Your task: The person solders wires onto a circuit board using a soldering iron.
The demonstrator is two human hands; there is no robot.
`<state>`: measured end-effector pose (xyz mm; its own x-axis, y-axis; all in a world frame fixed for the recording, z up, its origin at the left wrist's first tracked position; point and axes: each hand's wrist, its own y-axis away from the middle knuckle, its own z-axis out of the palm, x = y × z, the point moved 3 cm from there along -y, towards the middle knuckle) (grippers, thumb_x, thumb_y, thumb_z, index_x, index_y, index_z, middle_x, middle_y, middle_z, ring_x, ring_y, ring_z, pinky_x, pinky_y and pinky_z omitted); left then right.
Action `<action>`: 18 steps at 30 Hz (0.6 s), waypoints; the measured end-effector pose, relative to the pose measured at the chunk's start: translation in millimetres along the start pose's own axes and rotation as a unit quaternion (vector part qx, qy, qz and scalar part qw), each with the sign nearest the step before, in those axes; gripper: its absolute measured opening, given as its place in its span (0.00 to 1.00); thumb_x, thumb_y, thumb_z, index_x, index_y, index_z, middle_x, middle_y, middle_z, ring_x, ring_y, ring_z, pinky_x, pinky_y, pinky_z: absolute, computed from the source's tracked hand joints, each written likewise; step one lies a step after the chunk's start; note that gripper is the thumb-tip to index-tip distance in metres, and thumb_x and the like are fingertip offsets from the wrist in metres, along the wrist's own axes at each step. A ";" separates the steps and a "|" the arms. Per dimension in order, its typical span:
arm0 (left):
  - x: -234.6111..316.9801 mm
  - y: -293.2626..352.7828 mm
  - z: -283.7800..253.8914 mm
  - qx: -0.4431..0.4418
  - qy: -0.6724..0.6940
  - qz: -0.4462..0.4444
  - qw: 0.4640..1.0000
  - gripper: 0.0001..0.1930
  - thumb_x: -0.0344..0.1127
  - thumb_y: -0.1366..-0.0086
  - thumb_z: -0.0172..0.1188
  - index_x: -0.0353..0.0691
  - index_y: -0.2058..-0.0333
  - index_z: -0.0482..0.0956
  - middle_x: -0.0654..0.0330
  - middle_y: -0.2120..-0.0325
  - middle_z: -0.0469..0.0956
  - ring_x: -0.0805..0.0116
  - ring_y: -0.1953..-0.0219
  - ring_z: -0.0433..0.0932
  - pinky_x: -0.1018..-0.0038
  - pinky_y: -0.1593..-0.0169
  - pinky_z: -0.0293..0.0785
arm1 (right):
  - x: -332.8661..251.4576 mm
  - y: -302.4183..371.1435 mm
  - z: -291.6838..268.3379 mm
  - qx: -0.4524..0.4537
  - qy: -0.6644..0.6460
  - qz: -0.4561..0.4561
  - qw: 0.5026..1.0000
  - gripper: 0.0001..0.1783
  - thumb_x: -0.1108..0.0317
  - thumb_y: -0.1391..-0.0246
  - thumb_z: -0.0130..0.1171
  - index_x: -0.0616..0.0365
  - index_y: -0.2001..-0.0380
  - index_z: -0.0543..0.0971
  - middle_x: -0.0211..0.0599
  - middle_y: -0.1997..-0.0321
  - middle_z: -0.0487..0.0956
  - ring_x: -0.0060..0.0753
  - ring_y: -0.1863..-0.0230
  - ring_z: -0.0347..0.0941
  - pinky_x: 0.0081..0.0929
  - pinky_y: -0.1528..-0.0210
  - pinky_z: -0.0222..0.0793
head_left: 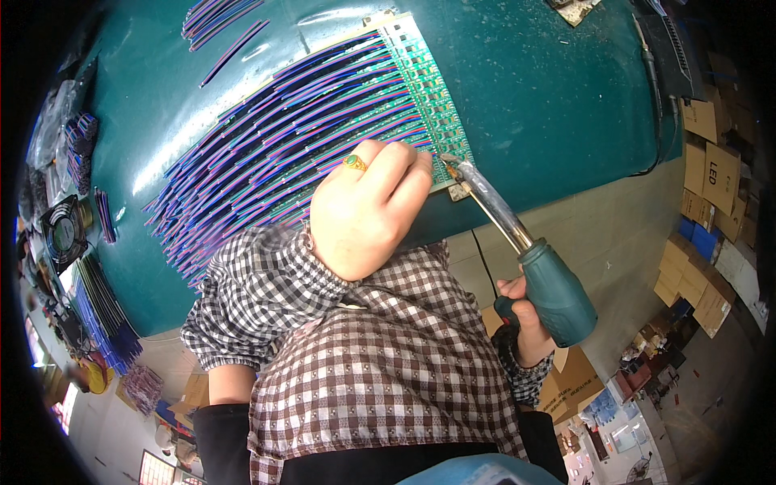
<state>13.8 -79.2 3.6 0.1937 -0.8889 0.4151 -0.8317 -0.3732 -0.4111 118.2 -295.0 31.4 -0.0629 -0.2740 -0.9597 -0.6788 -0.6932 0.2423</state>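
Observation:
My left hand, a ring on one finger, is closed with its fingers bent down at the near end of a green circuit board panel. Its fingertips and whatever they pinch are hidden. Rows of thin blue, red and black wires run left from the panel, some under this hand. In my right hand is a green soldering gun, gripped by its handle. The gun's long metal barrel slants up and left, and its tip is at the panel's near edge, just right of my left fingers.
Beneath everything lies a green work mat. Loose wire bundles are at the far left, and more wires lie by a black fan. A dark tool with a cable is on the right. Cardboard boxes stand beyond the table.

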 end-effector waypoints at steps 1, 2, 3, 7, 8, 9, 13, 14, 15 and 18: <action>-0.1 0.0 0.2 0.000 0.003 0.000 1.000 0.15 0.28 0.55 0.59 0.34 0.64 0.76 0.60 0.71 0.70 0.66 0.70 0.71 0.75 0.69 0.72 | 1.4 0.8 -0.6 0.000 0.000 0.000 1.000 0.24 0.64 0.49 0.64 0.73 0.57 0.71 0.41 0.68 0.74 0.33 0.67 0.72 0.37 0.58 0.75; -0.1 0.0 0.4 0.000 0.003 0.000 1.000 0.15 0.28 0.55 0.59 0.34 0.64 0.76 0.60 0.71 0.70 0.66 0.70 0.71 0.75 0.69 0.72 | 3.8 2.1 -1.5 0.000 0.008 -0.002 1.000 0.24 0.64 0.49 0.64 0.73 0.57 0.71 0.40 0.68 0.74 0.33 0.67 0.72 0.37 0.58 0.75; 0.0 0.3 0.4 -0.001 0.002 0.000 1.000 0.15 0.28 0.55 0.59 0.34 0.64 0.76 0.60 0.71 0.70 0.66 0.70 0.71 0.75 0.69 0.72 | 5.3 2.8 -2.0 -0.002 0.014 -0.004 1.000 0.24 0.63 0.49 0.64 0.73 0.57 0.71 0.40 0.68 0.74 0.33 0.67 0.72 0.37 0.58 0.75; 0.1 1.3 0.8 -0.003 0.001 0.001 1.000 0.16 0.28 0.56 0.58 0.34 0.64 0.76 0.60 0.71 0.70 0.66 0.70 0.71 0.75 0.69 0.72 | 2.1 0.8 0.1 0.011 0.014 0.005 1.000 0.23 0.62 0.49 0.64 0.73 0.60 0.72 0.41 0.69 0.74 0.33 0.67 0.72 0.37 0.59 0.75; 0.0 1.3 0.8 -0.003 0.001 0.001 1.000 0.16 0.28 0.56 0.58 0.34 0.64 0.76 0.60 0.71 0.70 0.66 0.70 0.71 0.75 0.69 0.72 | 0.3 -0.2 0.7 0.006 0.016 -0.013 1.000 0.22 0.61 0.48 0.63 0.73 0.61 0.72 0.41 0.70 0.74 0.33 0.68 0.72 0.37 0.60 0.76; 0.4 1.0 0.5 -0.005 0.000 0.001 1.000 0.16 0.28 0.56 0.58 0.33 0.64 0.76 0.60 0.71 0.70 0.66 0.70 0.71 0.75 0.69 0.72 | -1.3 -1.0 1.2 0.001 0.016 -0.032 0.999 0.22 0.60 0.48 0.63 0.73 0.63 0.73 0.42 0.70 0.74 0.33 0.69 0.73 0.37 0.60 0.76; 1.2 2.0 1.4 -0.004 -0.006 0.000 1.000 0.16 0.28 0.56 0.58 0.34 0.64 0.76 0.60 0.71 0.70 0.66 0.70 0.71 0.75 0.68 0.72 | -4.4 -4.2 2.6 0.007 0.006 -0.028 1.000 0.22 0.59 0.48 0.63 0.73 0.65 0.73 0.42 0.71 0.74 0.33 0.69 0.73 0.37 0.61 0.76; 1.5 2.4 1.7 -0.005 -0.006 0.000 1.000 0.16 0.28 0.56 0.58 0.34 0.64 0.76 0.60 0.71 0.70 0.66 0.70 0.71 0.75 0.68 0.72 | -4.6 -4.2 2.7 0.005 0.005 -0.032 0.999 0.23 0.59 0.48 0.63 0.74 0.63 0.73 0.42 0.71 0.74 0.33 0.69 0.73 0.37 0.61 0.76; 1.6 2.4 2.0 -0.005 -0.007 0.000 1.000 0.16 0.28 0.56 0.58 0.34 0.64 0.76 0.60 0.71 0.70 0.66 0.70 0.71 0.75 0.68 0.72 | -4.8 -4.4 2.9 0.004 0.004 -0.036 0.999 0.24 0.60 0.48 0.63 0.75 0.61 0.72 0.42 0.70 0.74 0.33 0.69 0.73 0.37 0.61 0.76; 1.6 2.7 1.2 -0.010 -0.008 -0.001 1.000 0.16 0.28 0.56 0.58 0.34 0.64 0.76 0.60 0.71 0.70 0.65 0.69 0.72 0.75 0.68 0.72 | -3.9 -3.5 3.9 0.019 -0.019 -0.028 0.999 0.28 0.59 0.48 0.62 0.76 0.56 0.70 0.42 0.69 0.74 0.33 0.68 0.73 0.38 0.60 0.76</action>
<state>12.5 -81.9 2.1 0.2032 -0.8926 0.4026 -0.8419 -0.3692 -0.3937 118.0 -288.9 33.8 -0.0508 -0.2089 -0.9766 -0.7099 -0.6803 0.1824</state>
